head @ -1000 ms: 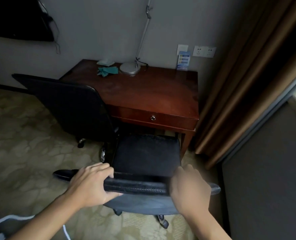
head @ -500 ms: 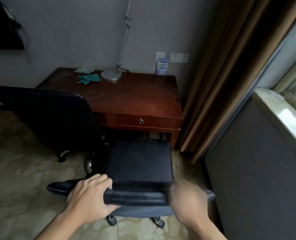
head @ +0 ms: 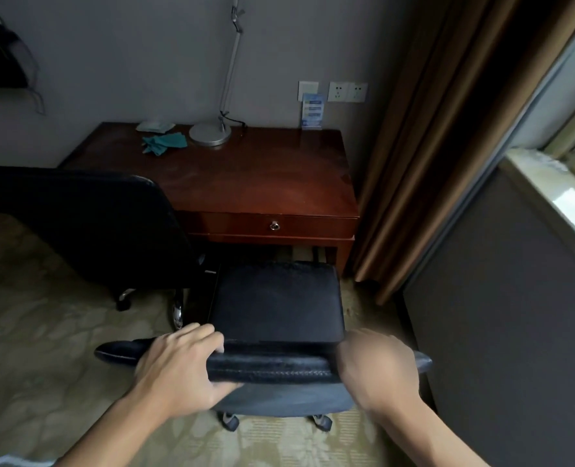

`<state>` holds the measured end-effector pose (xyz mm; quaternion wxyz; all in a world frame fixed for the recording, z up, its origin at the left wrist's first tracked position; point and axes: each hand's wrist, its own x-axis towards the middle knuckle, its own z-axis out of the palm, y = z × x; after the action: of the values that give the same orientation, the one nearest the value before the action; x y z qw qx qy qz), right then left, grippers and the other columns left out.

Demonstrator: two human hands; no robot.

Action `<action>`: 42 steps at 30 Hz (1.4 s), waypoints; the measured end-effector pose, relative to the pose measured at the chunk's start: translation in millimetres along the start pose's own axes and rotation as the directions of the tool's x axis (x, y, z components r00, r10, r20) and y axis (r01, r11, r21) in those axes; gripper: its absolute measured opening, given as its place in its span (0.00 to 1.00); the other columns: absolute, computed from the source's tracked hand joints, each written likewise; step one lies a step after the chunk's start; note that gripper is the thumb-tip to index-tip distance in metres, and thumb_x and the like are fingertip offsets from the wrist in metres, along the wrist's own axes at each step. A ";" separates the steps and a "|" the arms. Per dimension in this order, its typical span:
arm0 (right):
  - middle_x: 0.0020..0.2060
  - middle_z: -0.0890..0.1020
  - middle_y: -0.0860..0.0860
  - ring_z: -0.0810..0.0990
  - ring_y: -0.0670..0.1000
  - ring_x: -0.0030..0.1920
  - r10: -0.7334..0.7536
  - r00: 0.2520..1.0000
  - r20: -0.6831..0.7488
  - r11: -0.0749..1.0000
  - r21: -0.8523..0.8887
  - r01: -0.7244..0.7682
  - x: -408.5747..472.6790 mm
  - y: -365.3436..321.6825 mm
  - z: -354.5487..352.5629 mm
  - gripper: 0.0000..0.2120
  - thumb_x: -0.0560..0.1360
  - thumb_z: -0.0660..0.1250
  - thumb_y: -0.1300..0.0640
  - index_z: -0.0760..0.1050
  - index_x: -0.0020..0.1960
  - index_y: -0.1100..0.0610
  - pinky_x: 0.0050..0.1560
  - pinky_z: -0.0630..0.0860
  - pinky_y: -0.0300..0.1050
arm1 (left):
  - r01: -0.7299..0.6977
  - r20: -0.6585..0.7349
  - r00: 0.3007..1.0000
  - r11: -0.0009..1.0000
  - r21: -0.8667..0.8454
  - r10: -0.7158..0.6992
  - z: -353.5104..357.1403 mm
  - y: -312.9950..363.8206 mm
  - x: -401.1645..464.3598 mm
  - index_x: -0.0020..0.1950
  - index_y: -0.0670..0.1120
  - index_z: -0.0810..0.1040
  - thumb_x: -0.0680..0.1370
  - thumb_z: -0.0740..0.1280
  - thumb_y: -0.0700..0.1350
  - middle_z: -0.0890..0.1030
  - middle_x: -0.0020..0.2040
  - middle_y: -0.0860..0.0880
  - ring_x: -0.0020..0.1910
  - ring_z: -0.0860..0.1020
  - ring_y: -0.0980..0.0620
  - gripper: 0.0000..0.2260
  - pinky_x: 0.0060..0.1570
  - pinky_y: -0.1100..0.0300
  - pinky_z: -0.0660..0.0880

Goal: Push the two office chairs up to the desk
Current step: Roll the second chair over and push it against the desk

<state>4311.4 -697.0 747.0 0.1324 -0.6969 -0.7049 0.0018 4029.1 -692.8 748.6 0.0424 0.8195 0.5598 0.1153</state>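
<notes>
Two hands, two chairs, one desk. Left hand (head: pixel 178 369) and right hand (head: pixel 378 372) both wrapped over the top edge of the near chair (head: pixel 276 305) backrest at 6 o'clock, fingers curled down the front, thumbs behind; right hand blurred. Seat's front edge sits just at the desk (head: pixel 245 183) front, under the drawer (head: pixel 272 225), at 12 o'clock. Second chair (head: pixel 87 224) at 10 o'clock, backrest overlapping the desk's left front corner. Carpet (head: pixel 36 348) open at 8–9 o'clock; curtain (head: pixel 447 129) and dark wall panel (head: pixel 515 315) close at 2–3 o'clock. One lamp (head: pixel 212 134) and one teal cloth (head: pixel 164 143) on the desk's far side.
</notes>
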 end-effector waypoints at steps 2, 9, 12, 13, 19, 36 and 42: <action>0.21 0.74 0.49 0.72 0.51 0.22 -0.009 0.999 -0.033 1.000 0.001 0.009 8.6 -1.3 1.1 0.14 0.68 0.58 0.51 0.60 0.25 0.51 0.30 0.57 0.40 | -0.025 -0.011 1.000 1.000 0.010 0.026 0.0 -6.5 8.7 0.31 0.53 0.74 0.63 0.68 0.70 0.72 0.30 0.59 0.31 0.75 0.57 0.20 0.26 0.60 0.72; 0.22 0.72 0.50 0.71 0.55 0.23 -0.066 0.989 -0.131 0.995 0.061 0.075 43.3 -8.8 15.7 0.14 0.69 0.57 0.53 0.65 0.25 0.53 0.28 0.63 0.43 | -0.095 -0.050 0.994 0.995 0.030 0.096 1.6 -37.6 41.9 0.31 0.52 0.75 0.63 0.69 0.67 0.73 0.30 0.58 0.31 0.75 0.54 0.19 0.28 0.62 0.67; 0.22 0.73 0.50 0.72 0.56 0.23 -0.086 0.984 -0.153 0.994 0.060 0.096 60.3 -10.9 19.7 0.14 0.70 0.56 0.53 0.65 0.26 0.53 0.29 0.64 0.43 | -0.086 -0.058 0.994 0.996 0.031 0.088 3.8 -46.6 51.0 0.31 0.51 0.75 0.64 0.70 0.67 0.74 0.30 0.57 0.31 0.75 0.54 0.20 0.28 0.62 0.69; 0.22 0.73 0.51 0.73 0.57 0.23 -0.089 0.984 -0.157 0.994 0.051 0.099 68.1 -11.2 20.8 0.14 0.70 0.56 0.53 0.65 0.26 0.53 0.29 0.63 0.42 | -0.086 -0.062 0.994 0.996 0.027 0.087 3.9 -49.0 55.8 0.31 0.51 0.75 0.64 0.70 0.67 0.74 0.31 0.57 0.32 0.76 0.53 0.20 0.29 0.61 0.70; 0.24 0.77 0.54 0.76 0.61 0.26 -0.051 0.991 -0.122 0.997 0.051 0.057 128.7 -11.2 39.0 0.15 0.71 0.53 0.50 0.63 0.27 0.54 0.29 0.63 0.44 | -0.041 -0.076 0.996 0.997 0.067 0.046 4.7 -63.8 97.7 0.32 0.51 0.76 0.62 0.73 0.67 0.75 0.31 0.56 0.33 0.77 0.53 0.20 0.30 0.61 0.70; 0.23 0.73 0.55 0.70 0.61 0.24 -0.084 0.943 -0.322 0.989 0.090 0.119 301.6 6.9 69.9 0.16 0.72 0.54 0.53 0.63 0.27 0.57 0.28 0.58 0.43 | -0.018 -0.171 0.984 0.992 0.121 0.039 15.1 -108.8 251.5 0.36 0.49 0.79 0.63 0.67 0.71 0.76 0.33 0.55 0.34 0.78 0.50 0.24 0.32 0.58 0.73; 0.24 0.72 0.50 0.70 0.56 0.24 -0.148 0.957 -0.250 0.979 0.097 0.177 290.5 14.7 65.6 0.16 0.72 0.56 0.51 0.63 0.28 0.56 0.25 0.57 0.42 | 0.047 -0.136 0.990 0.992 0.119 -0.031 20.5 -93.1 235.5 0.35 0.50 0.75 0.64 0.68 0.69 0.74 0.32 0.56 0.35 0.78 0.51 0.22 0.31 0.58 0.74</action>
<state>4315.3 -399.1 734.5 0.2578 -0.6224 -0.7372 -0.0524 4031.1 -438.8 743.5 -0.0434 0.7998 0.5834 0.1347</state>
